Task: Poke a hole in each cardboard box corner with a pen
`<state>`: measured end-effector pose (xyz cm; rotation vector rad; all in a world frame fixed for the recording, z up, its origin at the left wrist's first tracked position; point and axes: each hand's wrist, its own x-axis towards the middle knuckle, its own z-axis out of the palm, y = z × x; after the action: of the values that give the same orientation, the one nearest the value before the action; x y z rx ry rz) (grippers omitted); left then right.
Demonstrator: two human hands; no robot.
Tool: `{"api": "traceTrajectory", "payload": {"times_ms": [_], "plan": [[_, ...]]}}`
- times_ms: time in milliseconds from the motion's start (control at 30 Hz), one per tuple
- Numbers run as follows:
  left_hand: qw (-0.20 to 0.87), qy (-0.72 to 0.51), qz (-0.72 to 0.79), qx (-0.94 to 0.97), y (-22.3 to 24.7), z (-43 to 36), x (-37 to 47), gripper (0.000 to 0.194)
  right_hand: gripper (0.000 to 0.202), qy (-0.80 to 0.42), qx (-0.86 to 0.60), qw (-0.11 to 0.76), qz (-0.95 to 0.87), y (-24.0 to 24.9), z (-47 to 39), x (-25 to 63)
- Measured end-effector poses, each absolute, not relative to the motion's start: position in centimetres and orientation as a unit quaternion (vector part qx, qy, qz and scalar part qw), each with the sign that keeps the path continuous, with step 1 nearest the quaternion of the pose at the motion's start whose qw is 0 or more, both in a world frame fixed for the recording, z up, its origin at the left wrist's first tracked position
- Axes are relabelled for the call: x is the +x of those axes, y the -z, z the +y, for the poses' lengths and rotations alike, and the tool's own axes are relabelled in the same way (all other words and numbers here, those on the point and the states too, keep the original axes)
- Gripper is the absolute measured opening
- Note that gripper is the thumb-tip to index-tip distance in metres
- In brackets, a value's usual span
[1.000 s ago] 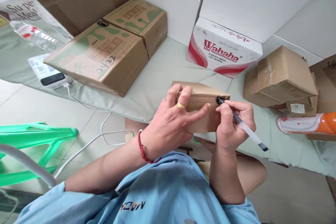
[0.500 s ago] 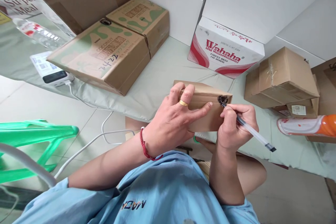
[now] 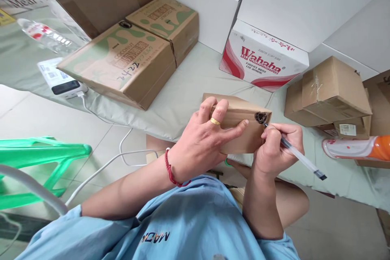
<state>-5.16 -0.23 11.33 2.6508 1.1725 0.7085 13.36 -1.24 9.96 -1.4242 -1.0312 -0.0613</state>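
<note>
A small brown cardboard box (image 3: pixel 240 142) is tilted near the table's front edge. My left hand (image 3: pixel 207 134), with a gold ring and a red cord bracelet, grips it from the left, fingers over its top edge and thumb along the near face. My right hand (image 3: pixel 278 150) is closed around a clear-barrelled pen (image 3: pixel 301 158). The pen's tip is at a dark scribbled patch (image 3: pixel 261 118) near the box's upper right corner. Part of the box's right side is hidden behind my right fingers.
Two coconut-drink cartons (image 3: pixel 131 57) lie at the left, beside a white power bank (image 3: pixel 65 85) with a cable. A Wahaha water carton (image 3: pixel 262 59) stands at the back. Brown boxes (image 3: pixel 329 89) and an orange-and-white bottle (image 3: pixel 356 147) are at the right. A green stool (image 3: pixel 45 154) stands on the floor.
The pen and my right hand have shifted slightly right, and the pen tip has moved to the lower right of the dark patch. My left hand keeps its grip on the box.
</note>
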Motion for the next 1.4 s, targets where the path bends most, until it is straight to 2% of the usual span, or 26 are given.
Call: {"api": "traceTrajectory", "payload": {"times_ms": [433, 667, 933, 1100, 1167, 1200, 1300, 1333, 1400], "plan": [[0.082, -0.248, 0.391, 0.883, -11.3, -0.3, -5.1, 0.083, 0.006, 0.009, -0.624, 0.656, -0.424, -9.8, -1.0, 13.4], [0.078, -0.248, 0.395, 0.881, -11.2, -0.3, -5.1, 0.084, 0.006, 0.011, -0.629, 0.646, -0.432, -9.4, -0.9, 13.7], [0.08, -0.236, 0.399, 0.883, -11.4, 0.0, -5.1, 0.087, 0.003, 0.018, -0.604, 0.673, -0.426, -9.4, -1.2, 13.7], [0.082, -0.24, 0.405, 0.879, -11.8, 0.3, -5.1, 0.088, 0.029, 0.05, -0.613, 0.679, -0.401, -8.6, -2.7, 18.1], [0.082, -0.239, 0.405, 0.879, -11.8, 0.4, -5.2, 0.087, 0.034, 0.039, -0.674, 0.606, -0.42, -7.4, -3.7, 22.3], [0.082, -0.239, 0.405, 0.879, -11.8, 0.4, -5.1, 0.086, 0.036, 0.036, -0.731, 0.527, -0.431, -6.7, -4.3, 24.8], [0.081, -0.239, 0.406, 0.878, -11.8, 0.3, -5.1, 0.086, 0.021, -0.021, -0.898, 0.126, -0.422, -4.5, -5.9, 32.2], [0.081, -0.238, 0.407, 0.878, -11.8, 0.3, -5.0, 0.086, 0.022, -0.059, -0.911, 0.025, -0.407, -3.8, -6.2, 34.2], [0.082, -0.235, 0.408, 0.878, -11.9, 0.3, -5.0, 0.085, 0.029, -0.088, -0.919, -0.039, -0.383, -2.6, -6.6, 37.4]]}}
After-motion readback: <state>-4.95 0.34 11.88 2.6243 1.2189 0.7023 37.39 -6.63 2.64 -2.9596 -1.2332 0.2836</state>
